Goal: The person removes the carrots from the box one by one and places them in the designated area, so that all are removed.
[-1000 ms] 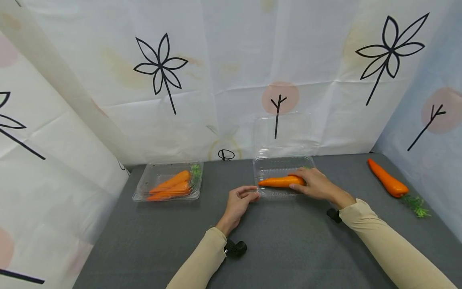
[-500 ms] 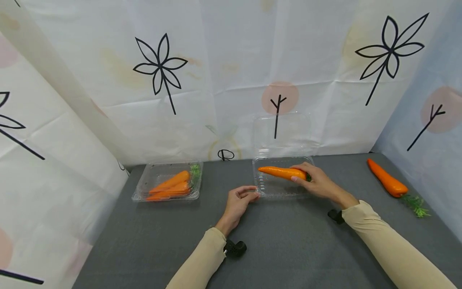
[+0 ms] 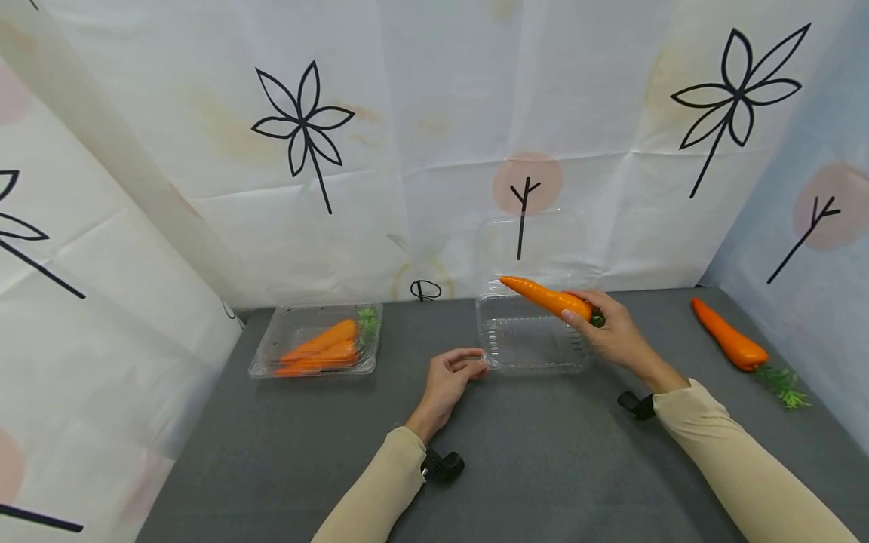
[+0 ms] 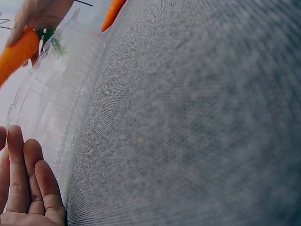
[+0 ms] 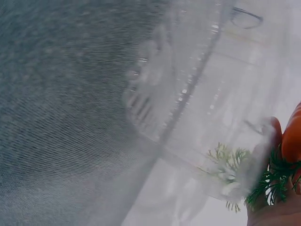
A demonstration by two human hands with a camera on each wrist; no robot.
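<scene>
My right hand (image 3: pixel 614 328) grips an orange carrot (image 3: pixel 543 296) at its thick end, holding it above a clear plastic container (image 3: pixel 536 368) with its tip raised to the left. Green leaves (image 5: pixel 270 183) at the carrot's top show beneath that hand in the right wrist view. The container's lid (image 3: pixel 532 241) stands up at the back, and its bottom is bare. With thumb and fingers my left hand (image 3: pixel 448 383) pinches the container's near left corner. In the left wrist view its fingers (image 4: pixel 40 179) lie along the clear wall.
Left on the grey table (image 3: pixel 516 467) sits a closed clear container (image 3: pixel 312 339) with several carrots (image 3: pixel 326 347) inside. Another carrot (image 3: pixel 729 335) with green leaves lies at the right, near the side wall. A patterned white sheet (image 3: pixel 421 113) rises right behind the containers.
My right hand has lifted the carrot up and out of the container, moving slightly to the right while the tip swung upward. My left hand has stayed at the corner.
</scene>
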